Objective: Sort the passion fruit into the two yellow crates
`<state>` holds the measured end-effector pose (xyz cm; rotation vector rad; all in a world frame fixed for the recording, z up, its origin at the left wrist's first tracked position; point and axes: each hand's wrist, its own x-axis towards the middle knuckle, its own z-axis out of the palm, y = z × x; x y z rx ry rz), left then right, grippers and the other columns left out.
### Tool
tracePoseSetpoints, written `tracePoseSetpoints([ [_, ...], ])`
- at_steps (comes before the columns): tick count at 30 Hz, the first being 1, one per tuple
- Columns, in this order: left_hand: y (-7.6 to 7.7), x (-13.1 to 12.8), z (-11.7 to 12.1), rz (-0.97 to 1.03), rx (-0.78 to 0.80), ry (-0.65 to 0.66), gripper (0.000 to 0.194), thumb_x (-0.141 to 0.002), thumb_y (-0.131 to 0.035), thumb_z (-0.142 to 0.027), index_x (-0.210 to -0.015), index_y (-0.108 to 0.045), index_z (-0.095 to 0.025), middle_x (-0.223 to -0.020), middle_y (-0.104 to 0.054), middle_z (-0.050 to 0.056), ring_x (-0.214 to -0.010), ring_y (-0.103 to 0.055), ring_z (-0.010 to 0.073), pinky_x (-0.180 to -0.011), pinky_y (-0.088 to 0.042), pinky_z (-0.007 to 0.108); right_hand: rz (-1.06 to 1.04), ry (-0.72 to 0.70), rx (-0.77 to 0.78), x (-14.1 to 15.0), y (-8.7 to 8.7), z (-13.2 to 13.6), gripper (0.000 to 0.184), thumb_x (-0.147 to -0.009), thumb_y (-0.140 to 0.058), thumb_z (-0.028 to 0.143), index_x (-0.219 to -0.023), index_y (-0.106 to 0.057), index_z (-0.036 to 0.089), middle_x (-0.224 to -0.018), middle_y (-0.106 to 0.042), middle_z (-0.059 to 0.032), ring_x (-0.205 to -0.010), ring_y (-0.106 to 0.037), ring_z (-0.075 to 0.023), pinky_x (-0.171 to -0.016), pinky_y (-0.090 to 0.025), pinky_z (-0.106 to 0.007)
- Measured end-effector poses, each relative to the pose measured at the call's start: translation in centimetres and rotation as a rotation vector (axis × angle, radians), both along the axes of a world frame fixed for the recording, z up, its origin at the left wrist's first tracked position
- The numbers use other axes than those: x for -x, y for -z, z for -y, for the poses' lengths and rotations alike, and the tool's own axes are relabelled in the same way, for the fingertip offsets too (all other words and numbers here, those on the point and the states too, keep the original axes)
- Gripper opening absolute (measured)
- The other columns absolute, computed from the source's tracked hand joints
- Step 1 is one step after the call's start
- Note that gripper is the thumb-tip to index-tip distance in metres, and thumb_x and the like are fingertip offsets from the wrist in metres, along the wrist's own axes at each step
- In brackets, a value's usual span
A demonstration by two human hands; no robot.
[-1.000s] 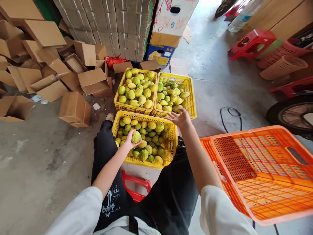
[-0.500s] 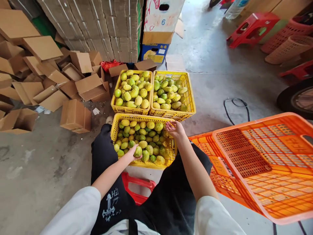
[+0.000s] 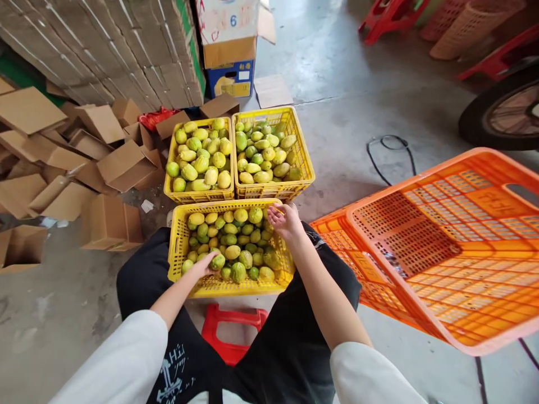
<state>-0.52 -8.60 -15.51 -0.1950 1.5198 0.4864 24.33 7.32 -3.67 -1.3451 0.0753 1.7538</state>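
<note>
Both hands are down at the near yellow crate [image 3: 236,291], where lemon-like fruit lies in a loose heap across the bottom. The left hand [image 3: 206,266], raised above the heap with a piece in its grasp a second ago, is now low on the crate's near left side, thumb and fingers curled about a yellow-green fruit [image 3: 218,261]; whether it is the same piece cannot be told. The right hand [image 3: 286,222], lately at the near edge of the far right crate [image 3: 310,174], has drawn back to the near crate's far right corner, palm turned upward, fingers loosely spread and pinching nothing. The shift appears to centre the handling on the near crate, with one hand occupied and the other free; neither touches the far right crate or the fuller far left crate [image 3: 170,193].

The left forearm slants in low over the left thigh. The right arm reaches farther, nearly straight, above the right thigh. To the right, an orange crate [image 3: 471,199] stands tilted, just beside the right knee.
</note>
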Motion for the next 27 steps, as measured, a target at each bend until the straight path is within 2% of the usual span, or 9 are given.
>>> tracePoseSetpoints([
  [2,-1.0,1.7,-3.1,-0.048,-0.042,0.008,0.023,-0.092,-0.07,-0.035,-0.108,-0.06,-0.022,-0.083,-0.069,0.002,-0.063,-0.067,0.0149,-0.056,-0.059,0.024,-0.009,0.008,0.014,-0.4,-0.2,0.2,0.015,-0.086,-0.053,0.008,-0.085,-0.059,0.021,-0.075,-0.062,-0.0019,-0.064,-0.061,-0.0106,-0.053,-0.054,-0.014],
  [4,-2.7,3.5,-7.4,-0.053,-0.085,0.025,0.025,-0.094,-0.067,-0.039,-0.109,-0.062,-0.019,-0.081,-0.07,0.005,-0.062,-0.067,0.0162,-0.051,-0.057,0.023,-0.025,0.006,-0.004,-0.8,-0.4,0.4,0.014,-0.086,-0.056,0.008,-0.086,-0.06,0.021,-0.075,-0.062,-0.0014,-0.063,-0.061,-0.0106,-0.054,-0.055,-0.015],
  [6,-4.8,5.0,-12.6,-0.044,-0.145,0.021,0.031,-0.095,-0.064,-0.045,-0.107,-0.065,-0.016,-0.08,-0.071,0.008,-0.059,-0.066,0.0161,-0.047,-0.054,0.022,-0.033,-0.013,-0.043,-1.1,-0.3,0.6,0.012,-0.085,-0.061,0.01,-0.086,-0.06,0.022,-0.075,-0.062,-0.0009,-0.063,-0.062,-0.0111,-0.055,-0.056,-0.015],
  [9,-9.0,6.5,-21.1,-0.108,-0.336,-0.04,0.037,-0.094,-0.065,-0.045,-0.113,-0.065,-0.013,-0.085,-0.072,0.013,-0.064,-0.069,0.0191,-0.047,-0.054,0.023,-0.02,-0.034,-0.059,-1.4,-0.2,0.8,0.011,-0.084,-0.063,0.011,-0.086,-0.059,0.022,-0.074,-0.062,-0.0007,-0.063,-0.061,-0.0116,-0.054,-0.056,-0.016],
  [12,-13.2,6.9,-28.2,-0.185,-0.556,-0.255,0.045,-0.097,-0.059,-0.05,-0.125,-0.06,-0.015,-0.1,-0.073,0.013,-0.085,-0.074,0.022,-0.062,-0.061,0.026,0.005,-0.031,-0.052,-1.3,0.0,0.7,0.011,-0.086,-0.059,0.011,-0.087,-0.06,0.022,-0.071,-0.062,-0.0002,-0.062,-0.061,-0.012,-0.053,-0.056,-0.017],
  [15,-16.2,7.0,-32.2,-0.221,-0.746,-0.389,0.058,-0.103,-0.04,-0.056,-0.137,-0.052,-0.01,-0.122,-0.067,0.016,-0.112,-0.071,0.0227,-0.084,-0.06,0.03,0.028,-0.054,-0.068,-1.2,0.4,0.4,0.01,-0.087,-0.06,0.012,-0.086,-0.059,0.022,-0.07,-0.061,0.0003,-0.06,-0.061,-0.0118,-0.055,-0.056,-0.018],
  [17,-17.0,7.5,-32.9,-0.261,-0.792,-0.406,0.057,-0.106,-0.032,-0.05,-0.141,-0.049,-0.007,-0.132,-0.062,0.018,-0.121,-0.068,0.0219,-0.093,-0.056,0.03,0.031,-0.069,-0.078,-1.2,0.6,0.3,0.01,-0.087,-0.062,0.013,-0.086,-0.058,0.023,-0.071,-0.062,0.0003,-0.06,-0.061,-0.0117,-0.055,-0.056,-0.018],
  [19,-17.0,8.1,-32.1,-0.289,-0.797,-0.4,0.054,-0.104,-0.035,-0.046,-0.141,-0.051,-0.009,-0.136,-0.061,0.017,-0.123,-0.067,0.0216,-0.096,-0.055,0.03,0.03,-0.08,-0.084,-1.2,0.8,0.3,0.01,-0.087,-0.062,0.013,-0.086,-0.058,0.023,-0.07,-0.062,0.0004,-0.06,-0.062,-0.0119,-0.056,-0.056,-0.019],
  [27,-14.7,11.0,-23.0,-0.374,-0.654,-0.301,0.036,-0.096,-0.048,-0.038,-0.117,-0.067,-0.016,-0.111,-0.074,0.014,-0.107,-0.073,0.0232,-0.091,-0.059,0.034,0.047,-0.078,-0.091,-0.7,1.0,0.8,0.009,-0.084,-0.063,0.014,-0.087,-0.06,0.022,-0.069,-0.063,0.0007,-0.06,-0.062,-0.0123,-0.055,-0.056,-0.019],
])
